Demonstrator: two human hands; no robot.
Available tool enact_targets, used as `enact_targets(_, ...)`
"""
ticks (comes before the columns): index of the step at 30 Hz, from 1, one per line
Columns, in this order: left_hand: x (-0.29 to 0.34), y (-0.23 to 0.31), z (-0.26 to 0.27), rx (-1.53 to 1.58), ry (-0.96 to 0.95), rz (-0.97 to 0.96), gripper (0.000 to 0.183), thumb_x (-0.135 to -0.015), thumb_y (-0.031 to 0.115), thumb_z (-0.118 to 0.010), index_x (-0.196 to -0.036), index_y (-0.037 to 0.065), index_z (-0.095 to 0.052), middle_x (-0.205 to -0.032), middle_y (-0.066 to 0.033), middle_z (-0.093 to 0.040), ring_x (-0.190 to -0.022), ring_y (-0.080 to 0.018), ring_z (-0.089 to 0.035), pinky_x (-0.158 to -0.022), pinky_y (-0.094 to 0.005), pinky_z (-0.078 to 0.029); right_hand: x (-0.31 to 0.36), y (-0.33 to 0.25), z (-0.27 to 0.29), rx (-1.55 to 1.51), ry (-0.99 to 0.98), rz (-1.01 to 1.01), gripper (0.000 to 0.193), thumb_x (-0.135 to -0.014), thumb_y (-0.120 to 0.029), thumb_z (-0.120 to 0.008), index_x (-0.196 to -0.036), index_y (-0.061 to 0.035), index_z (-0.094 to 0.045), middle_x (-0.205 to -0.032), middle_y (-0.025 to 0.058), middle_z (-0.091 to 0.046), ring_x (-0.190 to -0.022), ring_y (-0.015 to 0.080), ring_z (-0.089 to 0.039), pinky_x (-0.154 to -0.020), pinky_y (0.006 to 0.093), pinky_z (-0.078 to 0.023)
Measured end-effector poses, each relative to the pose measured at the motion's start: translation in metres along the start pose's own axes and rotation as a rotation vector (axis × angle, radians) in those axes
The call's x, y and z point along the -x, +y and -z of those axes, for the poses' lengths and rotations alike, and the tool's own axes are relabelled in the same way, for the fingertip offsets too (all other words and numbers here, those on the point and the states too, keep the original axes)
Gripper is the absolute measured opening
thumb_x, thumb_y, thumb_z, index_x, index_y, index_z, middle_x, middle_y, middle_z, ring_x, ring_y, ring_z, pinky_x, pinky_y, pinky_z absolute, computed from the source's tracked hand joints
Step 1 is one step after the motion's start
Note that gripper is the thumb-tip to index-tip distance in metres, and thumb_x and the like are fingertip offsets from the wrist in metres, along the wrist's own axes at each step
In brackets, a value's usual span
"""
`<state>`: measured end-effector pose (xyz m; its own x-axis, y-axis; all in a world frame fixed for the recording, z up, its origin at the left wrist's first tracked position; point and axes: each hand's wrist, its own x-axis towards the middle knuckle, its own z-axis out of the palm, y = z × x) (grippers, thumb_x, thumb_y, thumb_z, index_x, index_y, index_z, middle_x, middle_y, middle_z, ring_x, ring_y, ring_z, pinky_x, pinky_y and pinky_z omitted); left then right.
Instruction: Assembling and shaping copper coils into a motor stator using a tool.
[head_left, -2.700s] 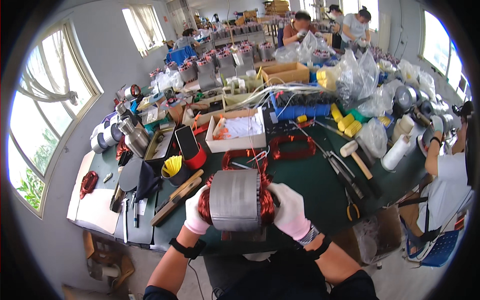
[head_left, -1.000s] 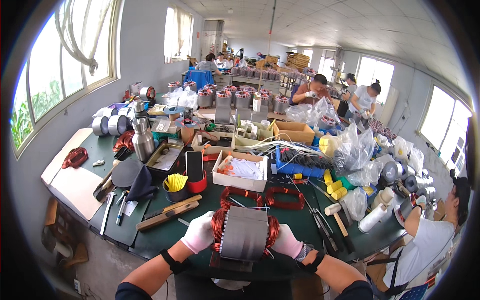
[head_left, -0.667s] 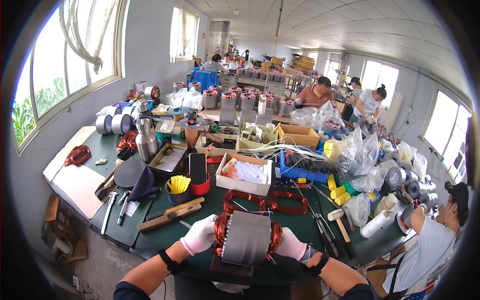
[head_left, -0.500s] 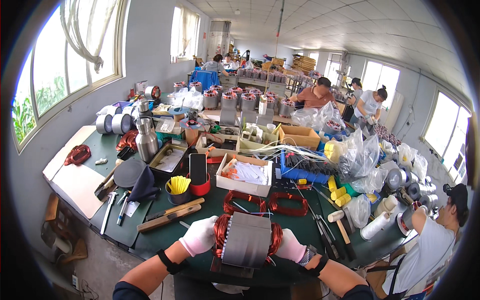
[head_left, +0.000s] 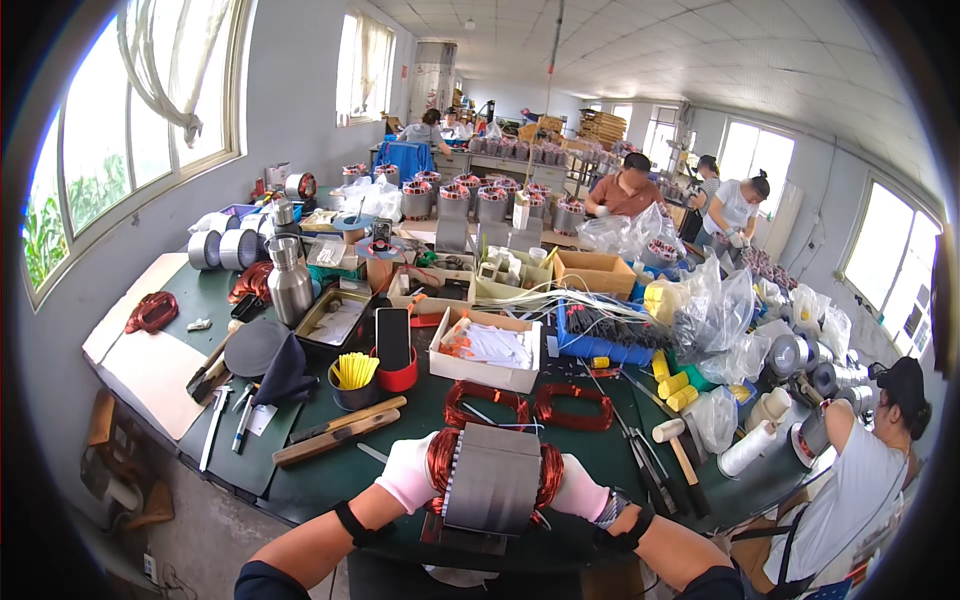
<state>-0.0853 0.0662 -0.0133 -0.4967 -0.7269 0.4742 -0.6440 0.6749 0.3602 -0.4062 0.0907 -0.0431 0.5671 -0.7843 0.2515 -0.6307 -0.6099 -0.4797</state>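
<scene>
At 6 o'clock on the worktop (head_left: pixel 345 470), stator (head_left: pixel 490 478) lies on its side, bore axis running 9 to 3. Grip: both hands holding it, left hand (head_left: pixel 410 472) on the 9 o'clock winding end, right hand (head_left: pixel 580 488) on the 3 o'clock end; fingertips hidden, can't tell how far they curl. Two loose copper coils (head_left: pixel 580 424) just beyond at 12, mallet (head_left: pixel 684 459) near at 2, untouched. Step in hand reads as steadying or positioning the stator. Next move likely calls for even two-sided support, light pressure on the copper.
</scene>
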Motion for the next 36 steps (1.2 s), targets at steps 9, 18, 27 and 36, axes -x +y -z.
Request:
enact_targets(9,-0.001,-0.004,-0.010,-0.129,0.009,-0.021,0.031,-0.083,0.025,-0.072,-0.112,0.014,-0.072,-0.095,-0.0092,-0.075,-0.085,-0.0324,-0.074,-0.069,-0.0405,-0.057,-0.004,-0.009,0.002,0.205,-0.052,0.005,0.041,-0.091,-0.022,-0.074,-0.129,-0.0079,-0.069,-0.124,0.0153,-0.073,-0.108,0.0352,-0.072,-0.091,0.0425,-0.060)
enact_targets(18,0.003,-0.008,-0.003,-0.072,0.002,-0.042,0.036,-0.085,0.028,-0.073,-0.118,0.013,-0.073,-0.101,-0.0088,-0.076,-0.085,-0.0311,-0.074,-0.070,-0.0383,-0.058,-0.008,-0.008,-0.005,0.074,0.179,0.135,0.029,-0.089,-0.019,-0.073,-0.115,-0.0072,-0.073,-0.102,0.0151,-0.076,-0.091,0.0366,-0.073,-0.078,0.0433,-0.059)
enact_targets(27,0.014,0.005,0.007,0.056,0.124,0.186,0.037,-0.081,0.024,-0.080,-0.113,0.009,-0.069,-0.092,-0.0165,-0.074,-0.081,-0.0392,-0.074,-0.070,-0.0442,-0.060,-0.007,-0.009,-0.005,0.107,0.160,0.110,0.022,-0.086,-0.020,-0.075,-0.104,-0.0078,-0.073,-0.091,0.0133,-0.074,-0.082,0.0377,-0.072,-0.071,0.0453,-0.058)
enact_targets(36,0.021,-0.022,0.013,0.973,-0.089,0.350,0.037,-0.108,0.012,-0.065,-0.140,-0.004,-0.059,-0.115,-0.0044,-0.073,-0.101,-0.0093,-0.064,-0.091,-0.0277,-0.055,-0.007,-0.005,-0.009,0.082,0.173,0.115,0.022,-0.087,-0.024,-0.074,-0.103,-0.0090,-0.073,-0.090,0.0131,-0.074,-0.082,0.0367,-0.072,-0.069,0.0448,-0.058)
